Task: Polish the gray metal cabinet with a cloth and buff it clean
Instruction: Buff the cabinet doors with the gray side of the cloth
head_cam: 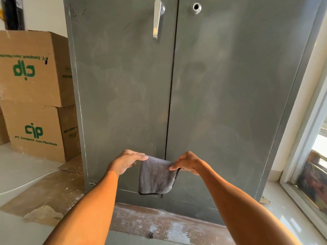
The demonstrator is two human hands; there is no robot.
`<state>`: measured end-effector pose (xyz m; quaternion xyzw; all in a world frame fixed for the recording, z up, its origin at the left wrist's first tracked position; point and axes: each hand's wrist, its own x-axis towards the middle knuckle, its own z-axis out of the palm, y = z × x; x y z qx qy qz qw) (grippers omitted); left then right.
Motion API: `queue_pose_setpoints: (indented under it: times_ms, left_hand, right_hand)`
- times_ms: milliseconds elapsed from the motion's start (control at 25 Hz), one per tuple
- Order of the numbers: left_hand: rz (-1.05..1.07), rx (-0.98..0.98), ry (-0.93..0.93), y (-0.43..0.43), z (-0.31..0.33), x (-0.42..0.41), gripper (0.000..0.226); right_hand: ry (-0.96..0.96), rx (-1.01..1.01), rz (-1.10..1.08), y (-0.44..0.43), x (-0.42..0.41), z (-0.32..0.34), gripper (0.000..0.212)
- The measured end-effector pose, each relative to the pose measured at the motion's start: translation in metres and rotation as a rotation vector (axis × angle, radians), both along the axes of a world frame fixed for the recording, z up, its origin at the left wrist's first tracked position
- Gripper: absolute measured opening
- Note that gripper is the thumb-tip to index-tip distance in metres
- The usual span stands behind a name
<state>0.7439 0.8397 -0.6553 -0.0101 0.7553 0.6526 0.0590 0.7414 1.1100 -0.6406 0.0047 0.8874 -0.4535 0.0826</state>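
Observation:
The gray metal cabinet [221, 89] fills the middle of the view, its two doors closed and their surface smudged and streaky. A chrome lever handle [157, 18] sits on the left door and a round lock [195, 8] on the right. In front of the cabinet's lower part hangs a folded gray cloth [155, 177] with a dark hem. My left hand [126, 162] pinches its upper left corner. My right hand [187, 162] pinches the upper right corner. The cloth hangs down between both hands, close to the door seam.
Two stacked cardboard boxes [33, 96] with green print stand left of the cabinet. Flattened cardboard [53, 190] lies on the floor beneath and in front of it. A window frame [307, 138] runs down the right side, close to the cabinet's edge.

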Motion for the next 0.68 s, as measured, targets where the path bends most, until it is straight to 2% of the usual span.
queue_pose_setpoints:
  times_ms: [80, 160, 240, 360, 480, 680]
  left_hand:
    - [-0.033, 0.04, -0.012, 0.003, 0.001, 0.001, 0.01]
    - [-0.043, 0.06, -0.008, 0.005, 0.0, 0.002, 0.016]
    - [-0.037, 0.066, -0.022, 0.003, -0.002, 0.003, 0.008]
    - [-0.014, 0.005, -0.032, 0.001, -0.007, 0.0, 0.024]
    - [0.085, -0.038, 0.02, 0.008, -0.011, -0.003, 0.02]
    - [0.229, -0.172, 0.207, 0.028, -0.021, -0.01, 0.017]
  right_hand:
    - [-0.017, 0.016, 0.021, -0.001, -0.002, -0.002, 0.035]
    - [0.003, 0.085, 0.06, -0.002, 0.0, -0.002, 0.033]
    - [0.032, 0.082, 0.07, 0.0, 0.003, -0.001, 0.019]
    - [0.053, -0.012, 0.095, 0.003, 0.007, -0.003, 0.01]
    - [0.061, -0.067, 0.097, 0.0, 0.006, -0.011, 0.014]
    - [0.353, 0.236, -0.017, 0.009, 0.0, -0.016, 0.012]
